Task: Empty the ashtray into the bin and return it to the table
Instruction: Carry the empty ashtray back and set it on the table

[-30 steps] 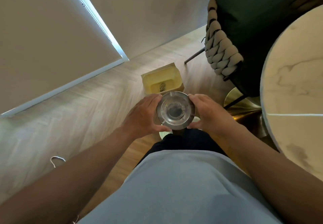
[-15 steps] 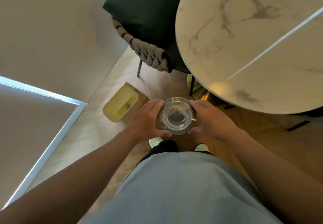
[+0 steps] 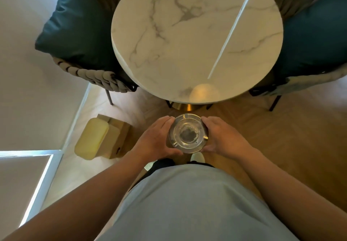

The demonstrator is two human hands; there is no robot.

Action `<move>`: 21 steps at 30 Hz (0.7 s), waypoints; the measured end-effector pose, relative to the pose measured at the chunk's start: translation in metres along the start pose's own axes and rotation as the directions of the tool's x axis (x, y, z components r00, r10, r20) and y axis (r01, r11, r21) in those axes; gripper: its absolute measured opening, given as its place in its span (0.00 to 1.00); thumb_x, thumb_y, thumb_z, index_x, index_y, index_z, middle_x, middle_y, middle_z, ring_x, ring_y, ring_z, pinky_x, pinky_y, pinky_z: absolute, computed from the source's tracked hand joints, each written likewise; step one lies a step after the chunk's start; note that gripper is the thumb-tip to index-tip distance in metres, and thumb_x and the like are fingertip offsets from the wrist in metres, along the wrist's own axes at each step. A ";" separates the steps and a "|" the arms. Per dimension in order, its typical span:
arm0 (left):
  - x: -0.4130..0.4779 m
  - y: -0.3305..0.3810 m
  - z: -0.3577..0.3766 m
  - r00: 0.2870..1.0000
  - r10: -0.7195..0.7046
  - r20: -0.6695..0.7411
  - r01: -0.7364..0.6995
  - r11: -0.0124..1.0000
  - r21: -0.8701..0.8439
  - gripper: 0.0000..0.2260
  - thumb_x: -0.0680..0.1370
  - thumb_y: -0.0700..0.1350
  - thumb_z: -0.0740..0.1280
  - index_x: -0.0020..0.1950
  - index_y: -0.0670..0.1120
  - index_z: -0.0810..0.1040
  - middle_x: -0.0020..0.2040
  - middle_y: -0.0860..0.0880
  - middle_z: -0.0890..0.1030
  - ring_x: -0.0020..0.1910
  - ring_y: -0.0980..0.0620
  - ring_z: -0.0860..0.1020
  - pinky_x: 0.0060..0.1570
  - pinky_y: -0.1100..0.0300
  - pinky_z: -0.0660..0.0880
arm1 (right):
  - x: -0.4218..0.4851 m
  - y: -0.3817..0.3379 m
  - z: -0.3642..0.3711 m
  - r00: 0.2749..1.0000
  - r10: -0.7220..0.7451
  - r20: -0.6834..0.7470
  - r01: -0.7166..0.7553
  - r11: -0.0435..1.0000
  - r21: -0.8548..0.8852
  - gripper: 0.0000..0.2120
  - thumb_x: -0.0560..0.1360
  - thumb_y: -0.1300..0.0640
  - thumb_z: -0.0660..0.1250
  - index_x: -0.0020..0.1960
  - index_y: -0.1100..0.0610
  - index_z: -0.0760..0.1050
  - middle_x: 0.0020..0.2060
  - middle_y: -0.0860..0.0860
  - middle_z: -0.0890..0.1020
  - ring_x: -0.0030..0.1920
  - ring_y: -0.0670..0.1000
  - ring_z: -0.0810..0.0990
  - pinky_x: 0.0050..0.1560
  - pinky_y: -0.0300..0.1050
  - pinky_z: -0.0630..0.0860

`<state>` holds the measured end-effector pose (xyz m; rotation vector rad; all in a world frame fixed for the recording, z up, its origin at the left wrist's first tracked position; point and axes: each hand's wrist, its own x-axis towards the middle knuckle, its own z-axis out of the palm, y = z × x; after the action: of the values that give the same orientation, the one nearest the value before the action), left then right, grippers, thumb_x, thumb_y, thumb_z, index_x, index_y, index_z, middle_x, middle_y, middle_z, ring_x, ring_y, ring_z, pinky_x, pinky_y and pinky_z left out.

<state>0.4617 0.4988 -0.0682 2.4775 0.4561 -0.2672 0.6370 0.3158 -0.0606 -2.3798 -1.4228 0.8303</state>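
- Since the earlier frame the view has been swung round: the round marble worktop (image 3: 197, 39), seen before only at the upper right, is now centred across the top of the frame, and the bin (image 3: 99, 139) has been shifted from just left of the hands out to the lower left of centre.
- The worktop is seen whole, pale with grey veining, and a bright straight streak is laid across its right half.
- Two chairs are placed against it: one with a dark green cushion (image 3: 75, 26) at the upper left, one with a blue cushion (image 3: 315, 37) at the upper right.
- A light grey shirt (image 3: 197, 203) fills the bottom centre, with both bare forearms reaching up from the lower corners.
- The bin, yellow-lined, is stood on the wooden floor (image 3: 281, 137) left of the hands, well apart from them.
- The ashtray (image 3: 188, 133), round and metal-rimmed with a dark smear in its bowl, is held upright in the air at frame centre, just below the worktop's near edge and not resting on it.
- The left hand (image 3: 155, 141) is wrapped on its left rim, fingers curled against it.
- The right hand (image 3: 223, 137) is pressed to its right rim likewise.
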 end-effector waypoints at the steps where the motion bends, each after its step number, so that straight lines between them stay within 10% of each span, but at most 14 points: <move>1: 0.004 0.006 0.002 1.000 0.008 0.006 -0.008 1.000 -0.004 0.50 0.63 0.65 0.77 0.77 0.47 0.59 0.75 0.48 0.67 0.73 0.49 0.65 0.72 0.49 0.66 | -0.003 0.006 -0.002 1.000 0.006 0.005 -0.006 1.000 0.003 0.51 0.62 0.40 0.79 0.76 0.53 0.57 0.69 0.49 0.71 0.71 0.50 0.65 0.65 0.52 0.72; 21: 0.134 -0.038 -0.066 0.995 0.098 -0.001 -0.098 0.991 -0.089 0.44 0.62 0.62 0.79 0.73 0.56 0.62 0.69 0.57 0.69 0.66 0.58 0.68 0.66 0.57 0.71 | 0.108 0.024 -0.054 0.990 0.136 -0.046 -0.127 0.980 0.156 0.44 0.59 0.45 0.81 0.70 0.49 0.64 0.65 0.49 0.74 0.66 0.50 0.69 0.61 0.51 0.73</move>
<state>0.5762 0.6015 -0.0746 2.4034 0.3367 -0.2066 0.7248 0.4021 -0.0658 -2.3803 -1.1475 0.8633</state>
